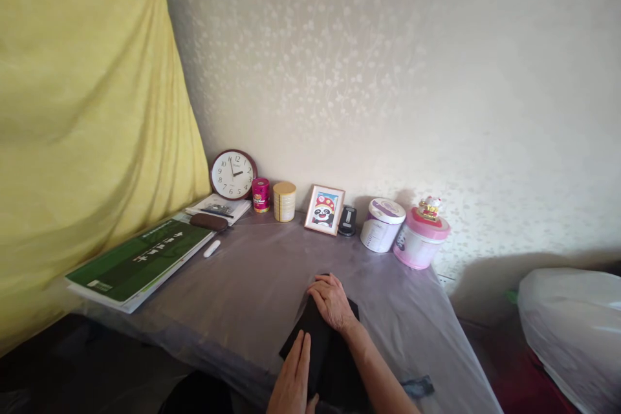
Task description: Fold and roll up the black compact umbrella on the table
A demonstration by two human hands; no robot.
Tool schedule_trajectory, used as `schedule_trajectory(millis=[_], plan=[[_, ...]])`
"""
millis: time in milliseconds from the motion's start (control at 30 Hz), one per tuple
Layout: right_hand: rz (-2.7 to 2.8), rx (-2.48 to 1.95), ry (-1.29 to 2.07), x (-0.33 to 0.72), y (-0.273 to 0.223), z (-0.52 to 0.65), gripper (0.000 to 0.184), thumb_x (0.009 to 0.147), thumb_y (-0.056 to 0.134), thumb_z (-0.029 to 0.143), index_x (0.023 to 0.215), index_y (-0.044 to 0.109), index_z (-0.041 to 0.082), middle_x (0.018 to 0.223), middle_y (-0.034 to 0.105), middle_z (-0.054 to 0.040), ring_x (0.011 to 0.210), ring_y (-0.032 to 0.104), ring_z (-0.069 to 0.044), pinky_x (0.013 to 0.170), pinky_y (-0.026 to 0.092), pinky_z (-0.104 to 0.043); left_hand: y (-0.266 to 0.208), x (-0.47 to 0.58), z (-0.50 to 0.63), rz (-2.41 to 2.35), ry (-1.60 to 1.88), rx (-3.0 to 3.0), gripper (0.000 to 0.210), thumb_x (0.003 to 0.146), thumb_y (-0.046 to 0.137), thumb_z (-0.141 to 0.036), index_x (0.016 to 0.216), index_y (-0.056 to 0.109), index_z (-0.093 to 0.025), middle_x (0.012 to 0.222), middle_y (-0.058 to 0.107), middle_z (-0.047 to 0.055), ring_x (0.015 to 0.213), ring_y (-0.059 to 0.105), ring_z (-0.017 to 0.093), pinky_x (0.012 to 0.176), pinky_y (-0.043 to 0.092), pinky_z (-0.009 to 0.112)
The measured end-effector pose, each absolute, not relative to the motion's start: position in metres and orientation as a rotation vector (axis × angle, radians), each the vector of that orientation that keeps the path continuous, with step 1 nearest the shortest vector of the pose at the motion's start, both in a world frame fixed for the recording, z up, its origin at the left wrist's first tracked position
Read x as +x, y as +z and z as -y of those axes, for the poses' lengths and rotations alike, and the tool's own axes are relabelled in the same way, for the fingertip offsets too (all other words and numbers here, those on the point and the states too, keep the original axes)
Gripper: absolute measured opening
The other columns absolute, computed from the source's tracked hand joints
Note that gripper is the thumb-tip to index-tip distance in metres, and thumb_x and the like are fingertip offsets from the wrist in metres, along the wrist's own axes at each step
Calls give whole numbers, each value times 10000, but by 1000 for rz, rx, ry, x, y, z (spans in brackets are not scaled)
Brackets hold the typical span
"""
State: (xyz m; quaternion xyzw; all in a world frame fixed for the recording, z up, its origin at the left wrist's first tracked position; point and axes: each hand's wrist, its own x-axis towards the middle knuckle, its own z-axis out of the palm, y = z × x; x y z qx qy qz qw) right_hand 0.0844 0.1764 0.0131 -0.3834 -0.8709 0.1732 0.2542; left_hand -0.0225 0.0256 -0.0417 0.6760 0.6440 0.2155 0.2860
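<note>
A piece of black cloth (pixel 320 346), seemingly folded, lies on the table near its front edge. My right hand (pixel 332 301) rests palm down over the far end of the cloth, its fingers lightly bent and lying on it. Along the cloth's left side is my left hand (pixel 294 372), with straight fingers laid flat on the fabric and the thumb near its lower part. The cloth's near end is partly hidden by my right forearm.
The table (pixel 233 297) has a clear plastic cover. Left stand a green book (pixel 140 259), a brown case (pixel 208 222) and a white stick-like object (pixel 212 248). Along the wall are a clock (pixel 233 174), tins, a panda picture (pixel 324 209) and tubs. A dark strip (pixel 418 387) lies right.
</note>
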Motion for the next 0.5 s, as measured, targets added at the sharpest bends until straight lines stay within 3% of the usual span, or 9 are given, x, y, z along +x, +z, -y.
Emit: schedule_trajectory(millis=[200, 367, 500], plan=[[2181, -1204, 537, 86, 6, -203, 270, 883, 409, 254, 911, 677, 238, 1015, 685, -28, 1041, 565, -160, 975, 347, -309, -33, -19, -24, -1774, 575, 1789, 825, 615, 440, -82, 1395, 171, -104, 1488, 148, 86, 1354, 215, 192, 1081, 249, 301], [1946, -1447, 476, 112, 3, -207, 301, 870, 372, 253, 970, 647, 185, 1026, 668, -97, 1009, 590, -202, 931, 384, -332, -29, -18, -19, -1752, 625, 1806, 788, 654, 429, -104, 1396, 164, -87, 1485, 171, 104, 1350, 228, 207, 1068, 282, 316], [1780, -1624, 474, 154, 1, -190, 300, 841, 382, 291, 938, 640, 174, 965, 675, -112, 939, 622, -229, 840, 437, -338, -29, -21, -14, -1682, 704, 1782, 775, 712, 422, -156, 1413, 93, -147, 1497, 160, 71, 1358, 203, 200, 1075, 285, 358]])
